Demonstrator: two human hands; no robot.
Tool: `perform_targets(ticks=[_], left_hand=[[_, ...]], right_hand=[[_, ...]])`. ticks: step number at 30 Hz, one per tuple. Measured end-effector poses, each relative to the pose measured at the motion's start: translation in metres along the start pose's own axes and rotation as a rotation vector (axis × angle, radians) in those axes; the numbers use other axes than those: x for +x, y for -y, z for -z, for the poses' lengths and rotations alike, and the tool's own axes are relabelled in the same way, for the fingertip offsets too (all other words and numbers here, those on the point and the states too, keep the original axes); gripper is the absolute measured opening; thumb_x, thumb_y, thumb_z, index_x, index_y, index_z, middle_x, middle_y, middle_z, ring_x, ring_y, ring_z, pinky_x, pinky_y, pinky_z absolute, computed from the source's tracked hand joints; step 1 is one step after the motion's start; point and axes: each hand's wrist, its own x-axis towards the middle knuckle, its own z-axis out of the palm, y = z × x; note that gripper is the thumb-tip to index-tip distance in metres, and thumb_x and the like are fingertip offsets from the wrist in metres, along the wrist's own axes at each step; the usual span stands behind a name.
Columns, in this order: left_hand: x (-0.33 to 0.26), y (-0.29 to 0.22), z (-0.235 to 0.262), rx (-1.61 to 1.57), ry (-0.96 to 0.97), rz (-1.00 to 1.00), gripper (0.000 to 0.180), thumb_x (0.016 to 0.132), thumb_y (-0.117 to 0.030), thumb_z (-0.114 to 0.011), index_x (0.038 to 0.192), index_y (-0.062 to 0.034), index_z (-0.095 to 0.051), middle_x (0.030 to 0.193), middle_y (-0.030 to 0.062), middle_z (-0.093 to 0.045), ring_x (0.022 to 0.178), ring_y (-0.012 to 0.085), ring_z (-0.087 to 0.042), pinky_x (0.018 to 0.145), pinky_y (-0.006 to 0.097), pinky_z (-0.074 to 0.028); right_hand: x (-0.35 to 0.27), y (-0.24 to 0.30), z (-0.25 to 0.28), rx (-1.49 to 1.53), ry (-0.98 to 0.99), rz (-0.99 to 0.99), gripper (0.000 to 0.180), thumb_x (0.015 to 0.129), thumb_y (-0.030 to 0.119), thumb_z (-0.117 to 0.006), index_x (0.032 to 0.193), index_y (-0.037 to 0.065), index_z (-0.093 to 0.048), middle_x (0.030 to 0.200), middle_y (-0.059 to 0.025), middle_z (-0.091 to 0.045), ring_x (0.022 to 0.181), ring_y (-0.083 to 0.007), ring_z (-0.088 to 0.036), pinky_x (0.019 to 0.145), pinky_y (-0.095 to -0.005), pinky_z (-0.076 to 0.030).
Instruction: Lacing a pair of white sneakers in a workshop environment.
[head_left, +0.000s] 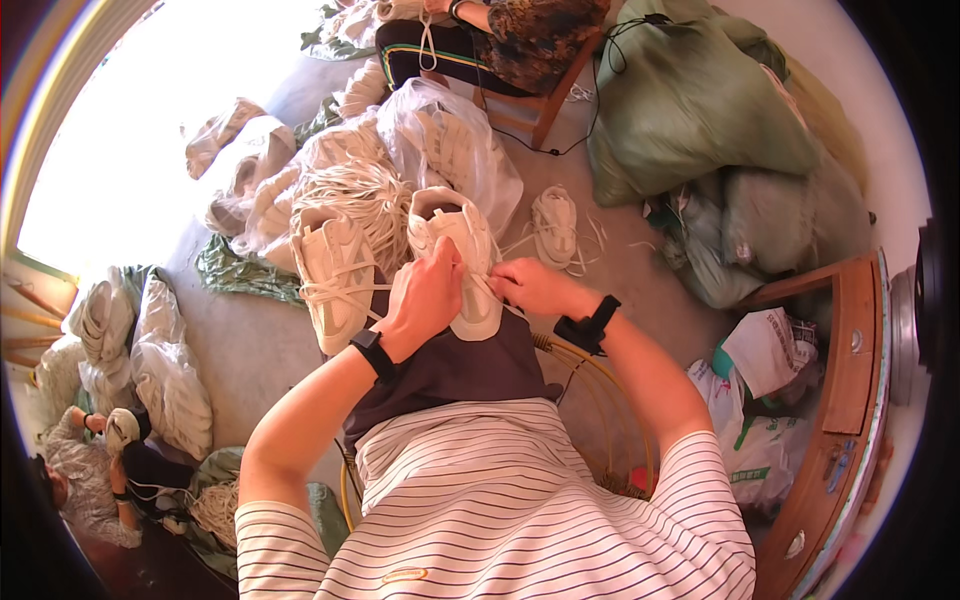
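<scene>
A cream sneaker [478, 312] rests on my dark-trousered lap, toe toward me. My left hand [428, 290] is closed over its left side near the tongue; what the fingertips pinch is hidden. At the sneaker's right side, my right hand [540, 286] pinches a pale shoelace [484, 284] between thumb and fingers. A second cream sneaker [334, 285] sits left of my left hand, its laces crossed loosely over the front. Just beyond the two lies a bundle of loose cream laces [352, 195].
Another sneaker [555, 228] stands on the floor ahead. Clear bags of shoes [440, 140] lie beyond my knees, more bags [170, 375] at left. Large green sacks [700, 110] fill the far right, above a wooden desk [845, 400]. Other people sit ahead and at lower left.
</scene>
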Motion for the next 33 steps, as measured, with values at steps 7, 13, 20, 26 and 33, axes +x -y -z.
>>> perform_targets(ticks=[7,13,20,26,33], left_hand=[[0.006,0.003,-0.001,-0.059,0.001,-0.029,0.014,0.086,-0.007,-0.058,0.093,-0.0007,-0.048,0.068,0.0204,-0.061,0.065,0.0414,-0.061,0.058,0.046,-0.046],[0.006,0.002,-0.004,-0.059,-0.03,-0.014,0.013,0.086,-0.008,-0.059,0.09,-0.001,-0.049,0.068,0.02,-0.061,0.065,0.0409,-0.061,0.058,0.046,-0.046],[0.001,-0.002,-0.002,-0.073,-0.016,-0.005,0.013,0.085,-0.009,-0.06,0.089,-0.0014,-0.051,0.068,0.0197,-0.061,0.064,0.0401,-0.061,0.057,0.046,-0.046],[-0.001,-0.001,0.006,-0.069,0.0,0.012,0.013,0.085,-0.009,-0.061,0.09,-0.0014,-0.052,0.068,0.0197,-0.061,0.065,0.0399,-0.061,0.058,0.045,-0.046],[0.004,0.008,0.024,-0.085,-0.173,0.074,0.012,0.086,-0.012,-0.063,0.087,-0.0026,-0.055,0.068,0.0146,-0.061,0.058,0.0296,-0.06,0.056,0.039,-0.045]], right_hand=[[-0.002,0.013,0.052,-0.313,-0.008,-0.001,0.028,0.09,0.024,-0.059,0.085,-0.003,-0.063,0.069,-0.0135,-0.059,0.062,-0.0226,-0.054,0.062,-0.0363,-0.045],[-0.017,0.013,0.063,-0.251,-0.04,-0.022,0.03,0.089,0.029,-0.062,0.086,-0.001,-0.066,0.068,-0.0112,-0.06,0.062,-0.0204,-0.055,0.061,-0.0347,-0.045],[-0.011,0.009,0.013,0.034,-0.031,-0.127,0.036,0.091,0.034,-0.06,0.084,-0.002,-0.063,0.078,-0.0168,-0.064,0.07,-0.0271,-0.06,0.066,-0.0384,-0.047],[-0.003,0.008,-0.008,-0.01,-0.12,0.008,0.03,0.095,0.026,-0.052,0.087,-0.002,-0.058,0.077,-0.0221,-0.059,0.072,-0.0376,-0.059,0.066,-0.0429,-0.046],[-0.003,0.001,-0.006,0.001,-0.12,0.042,0.028,0.097,0.022,-0.047,0.085,-0.002,-0.055,0.07,-0.0148,-0.056,0.063,-0.0274,-0.051,0.064,-0.0378,-0.044]])
